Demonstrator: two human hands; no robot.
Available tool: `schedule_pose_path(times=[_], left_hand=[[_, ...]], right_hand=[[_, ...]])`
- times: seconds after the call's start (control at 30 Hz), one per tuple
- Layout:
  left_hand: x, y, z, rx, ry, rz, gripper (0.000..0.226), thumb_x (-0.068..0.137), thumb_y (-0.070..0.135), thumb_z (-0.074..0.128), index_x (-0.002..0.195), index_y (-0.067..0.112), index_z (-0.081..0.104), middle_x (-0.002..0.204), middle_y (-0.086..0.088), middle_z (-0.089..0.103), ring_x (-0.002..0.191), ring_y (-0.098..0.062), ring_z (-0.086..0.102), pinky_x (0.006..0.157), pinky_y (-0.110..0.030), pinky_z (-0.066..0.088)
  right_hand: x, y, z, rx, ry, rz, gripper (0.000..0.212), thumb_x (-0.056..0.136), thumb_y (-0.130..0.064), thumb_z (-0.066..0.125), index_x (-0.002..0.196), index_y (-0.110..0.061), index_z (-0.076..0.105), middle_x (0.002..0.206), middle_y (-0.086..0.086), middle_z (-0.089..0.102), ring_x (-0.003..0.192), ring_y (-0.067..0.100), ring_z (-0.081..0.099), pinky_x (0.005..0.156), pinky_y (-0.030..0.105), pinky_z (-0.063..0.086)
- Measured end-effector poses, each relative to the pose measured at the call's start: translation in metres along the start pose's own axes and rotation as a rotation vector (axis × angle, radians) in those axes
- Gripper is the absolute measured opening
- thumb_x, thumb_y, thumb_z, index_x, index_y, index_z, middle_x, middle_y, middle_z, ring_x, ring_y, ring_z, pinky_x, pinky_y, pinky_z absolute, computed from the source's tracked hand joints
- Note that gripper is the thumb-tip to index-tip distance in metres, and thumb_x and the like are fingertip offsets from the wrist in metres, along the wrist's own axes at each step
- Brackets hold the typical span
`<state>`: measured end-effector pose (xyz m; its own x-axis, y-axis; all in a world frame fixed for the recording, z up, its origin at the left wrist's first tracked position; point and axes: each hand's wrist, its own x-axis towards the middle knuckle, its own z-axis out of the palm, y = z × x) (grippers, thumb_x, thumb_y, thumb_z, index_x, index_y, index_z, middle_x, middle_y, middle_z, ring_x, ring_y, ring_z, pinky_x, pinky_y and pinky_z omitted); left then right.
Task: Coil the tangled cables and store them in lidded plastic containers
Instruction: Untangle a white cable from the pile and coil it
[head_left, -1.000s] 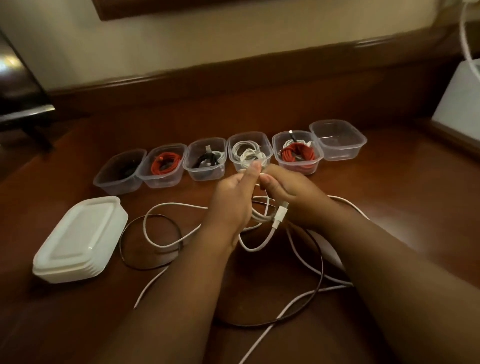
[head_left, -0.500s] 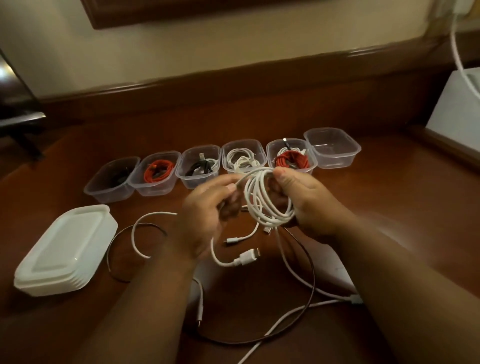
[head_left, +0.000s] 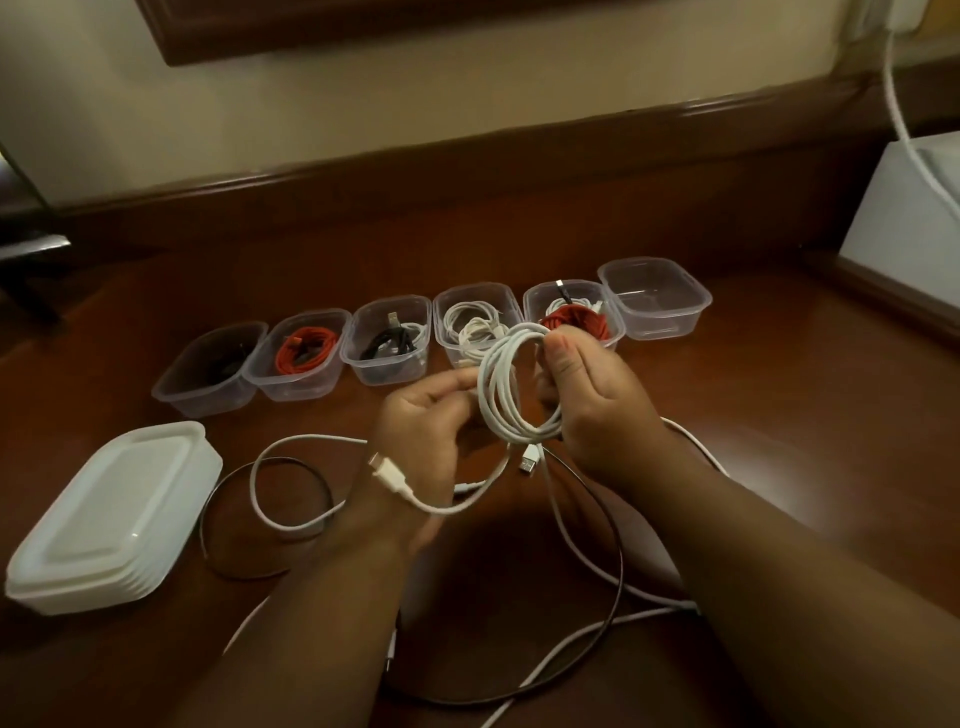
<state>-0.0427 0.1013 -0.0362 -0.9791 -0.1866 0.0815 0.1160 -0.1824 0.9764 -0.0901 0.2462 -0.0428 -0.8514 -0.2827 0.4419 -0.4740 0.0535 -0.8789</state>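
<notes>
Right hand (head_left: 587, 400) grips a coiled white cable (head_left: 511, 387) above the tabletop's (head_left: 779, 415) middle | left hand (head_left: 426, 431) pinches its loose tail | six open containers (head_left: 657, 299) line the far edge — stacked lids (head_left: 111, 514) near left edge.

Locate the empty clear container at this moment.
In the head view, the empty clear container sits at the right end of the container row, touching the tub with the red cable, beyond the right hand.

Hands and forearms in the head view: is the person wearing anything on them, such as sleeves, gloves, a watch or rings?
Nothing shows: the left hand and right hand are bare, both forearms are uncovered to the frame edge, with no watch, ring or glove visible.
</notes>
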Motion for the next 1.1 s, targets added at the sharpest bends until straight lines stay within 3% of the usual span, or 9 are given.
schedule_pose_path(times=[0.17,0.37,0.5,0.63,0.73,0.8,0.93,1.0,1.1], left_hand=[[-0.003,0.008,-0.007,-0.233,-0.221,-0.226,0.039,0.082,0.03,0.059,0.107,0.005,0.074,0.098,-0.017,0.071,0.093,-0.028,0.066,0.096,-0.042,0.047],[0.002,0.005,-0.023,-0.294,-0.485,-0.227,0.048,0.069,0.027,0.085,0.108,0.004,0.07,0.104,-0.016,0.061,0.1,-0.028,0.057,0.097,-0.041,0.043],[-0.001,0.01,-0.013,-0.038,-0.403,-0.23,0.048,0.072,0.005,0.074,0.118,0.0,0.059,0.107,-0.025,0.06,0.102,-0.038,0.061,0.097,-0.05,0.05],[-0.004,0.011,-0.004,0.218,-0.181,-0.148,0.032,0.086,-0.006,0.062,0.115,0.009,0.065,0.104,-0.017,0.068,0.103,-0.033,0.065,0.099,-0.049,0.05],[-0.003,0.009,-0.005,0.71,-0.026,0.087,0.03,0.093,0.012,0.065,0.121,0.023,0.068,0.11,0.003,0.065,0.097,-0.007,0.065,0.082,-0.022,0.052],[-0.003,0.008,-0.006,0.77,0.042,0.189,0.025,0.092,0.018,0.068,0.114,0.028,0.068,0.1,0.005,0.066,0.087,-0.001,0.065,0.073,-0.015,0.05],[-0.005,0.011,-0.005,0.59,0.086,0.166,0.017,0.093,0.017,0.067,0.103,0.031,0.064,0.066,0.004,0.068,0.067,-0.005,0.068,0.071,-0.03,0.057],[-0.005,0.016,-0.002,0.256,0.043,-0.012,0.013,0.096,0.011,0.06,0.106,0.018,0.062,0.058,0.003,0.059,0.058,-0.013,0.063,0.064,-0.031,0.057],[-0.005,0.025,-0.007,-0.268,-0.108,-0.315,0.015,0.091,0.013,0.052,0.105,0.014,0.058,0.056,0.005,0.039,0.038,-0.005,0.04,0.04,-0.017,0.038]], right_hand=[[0.003,0.004,-0.001,-0.322,0.002,-0.079,0.031,0.106,-0.027,0.036,0.076,-0.032,0.044,0.066,-0.011,0.048,0.061,-0.002,0.05,0.055,0.015,0.035],[0.004,0.006,-0.003,-0.505,-0.116,-0.105,0.025,0.102,-0.041,0.031,0.078,-0.036,0.039,0.072,-0.018,0.048,0.069,-0.008,0.051,0.059,0.013,0.035],[0.003,0.005,0.0,-0.59,-0.179,-0.126,0.019,0.103,-0.04,0.034,0.091,-0.029,0.042,0.073,-0.017,0.047,0.066,0.001,0.047,0.057,0.021,0.034],[0.002,0.004,-0.001,-0.643,-0.128,-0.148,0.021,0.104,-0.04,0.035,0.087,-0.027,0.037,0.067,-0.014,0.044,0.058,0.002,0.043,0.051,0.03,0.029],[0.001,0.002,-0.002,-0.662,-0.111,-0.123,0.021,0.104,-0.04,0.035,0.087,-0.028,0.036,0.066,-0.012,0.045,0.056,0.004,0.043,0.05,0.028,0.028],[0.001,0.001,-0.004,-0.673,-0.101,-0.096,0.021,0.104,-0.041,0.033,0.089,-0.027,0.036,0.066,-0.011,0.045,0.054,0.004,0.043,0.048,0.024,0.026],[0.001,0.0,-0.007,-0.665,-0.036,-0.084,0.022,0.104,-0.039,0.035,0.087,-0.025,0.038,0.065,-0.01,0.044,0.052,0.006,0.04,0.046,0.022,0.025],[0.001,0.0,-0.008,-0.66,-0.009,-0.088,0.023,0.105,-0.039,0.036,0.086,-0.025,0.038,0.064,-0.011,0.043,0.051,0.005,0.04,0.046,0.021,0.023],[0.001,0.002,-0.01,-0.629,0.026,-0.081,0.024,0.105,-0.038,0.035,0.089,-0.022,0.044,0.067,-0.01,0.048,0.053,0.007,0.045,0.047,0.02,0.029]])
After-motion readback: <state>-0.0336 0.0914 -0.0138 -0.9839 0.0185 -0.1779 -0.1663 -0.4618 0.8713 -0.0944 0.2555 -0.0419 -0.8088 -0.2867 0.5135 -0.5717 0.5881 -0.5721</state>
